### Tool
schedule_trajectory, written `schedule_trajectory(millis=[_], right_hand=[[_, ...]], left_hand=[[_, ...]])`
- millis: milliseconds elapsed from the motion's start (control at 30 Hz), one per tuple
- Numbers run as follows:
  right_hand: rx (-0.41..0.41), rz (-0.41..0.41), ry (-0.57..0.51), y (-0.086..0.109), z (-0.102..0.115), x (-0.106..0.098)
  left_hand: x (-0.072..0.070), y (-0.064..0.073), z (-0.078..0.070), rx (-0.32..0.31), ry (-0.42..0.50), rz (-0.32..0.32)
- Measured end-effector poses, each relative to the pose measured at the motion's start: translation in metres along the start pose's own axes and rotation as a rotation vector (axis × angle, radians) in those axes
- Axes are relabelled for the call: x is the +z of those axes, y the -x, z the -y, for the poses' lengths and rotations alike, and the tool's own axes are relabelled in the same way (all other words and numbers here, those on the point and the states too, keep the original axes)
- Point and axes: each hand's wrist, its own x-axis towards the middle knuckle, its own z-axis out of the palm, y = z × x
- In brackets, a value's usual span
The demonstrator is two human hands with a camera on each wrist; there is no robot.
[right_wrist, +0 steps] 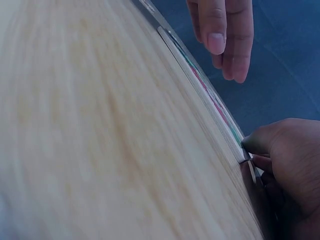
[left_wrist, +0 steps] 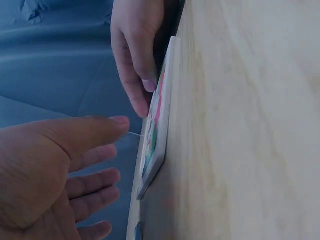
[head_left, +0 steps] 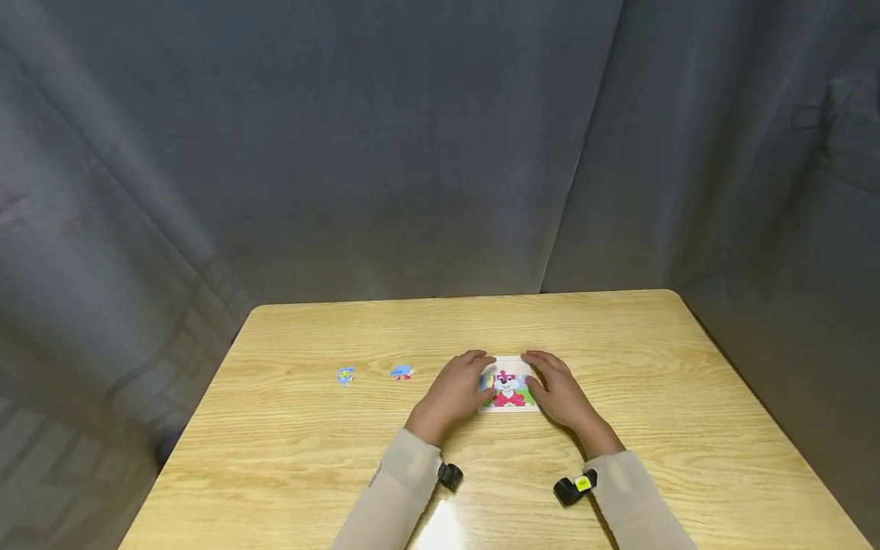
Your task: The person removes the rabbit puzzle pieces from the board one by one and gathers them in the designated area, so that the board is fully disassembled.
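Note:
A small jigsaw puzzle board (head_left: 509,408) with a white rim lies flat on the table between the two hands. Its picture is a red and white cartoon animal (head_left: 507,386) over green. At the board's right edge, the right hand (head_left: 560,393) holds it, thumb on top and fingers along the side; the right wrist view shows that thumb (right_wrist: 257,142) at the corner. Over the left edge hovers the left hand (head_left: 456,389), its fingers loosely extended. In the left wrist view, a gap shows between its thumb (left_wrist: 102,132) and the board.
Two loose puzzle pieces lie left of the board: a blue and red one (head_left: 402,372) and, farther left, a blue and yellow one (head_left: 345,376). The wooden table (head_left: 309,458) ends at a grey curtain (head_left: 412,153). Black cameras (head_left: 450,477) sit at both wrists.

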Motion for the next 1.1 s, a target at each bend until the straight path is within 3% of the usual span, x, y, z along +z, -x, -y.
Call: schedule_trajectory(millis=[367, 633, 1100], right_hand=[[-0.004, 0.008, -0.001, -0.0012, 0.0024, -0.0003], [0.003, 0.007, -0.018, -0.0006, 0.0034, -0.0045], [0.019, -0.026, 0.019, -0.0022, 0.0055, 0.0034]], left_hand=[[-0.0023, 0.0028, 0.0033, -0.004, 0.028, 0.075], [-0.0047, 0.0023, 0.0002, 0.010, -0.017, 0.124], [-0.0013, 0.0022, 0.0008, 0.020, -0.035, 0.136]])
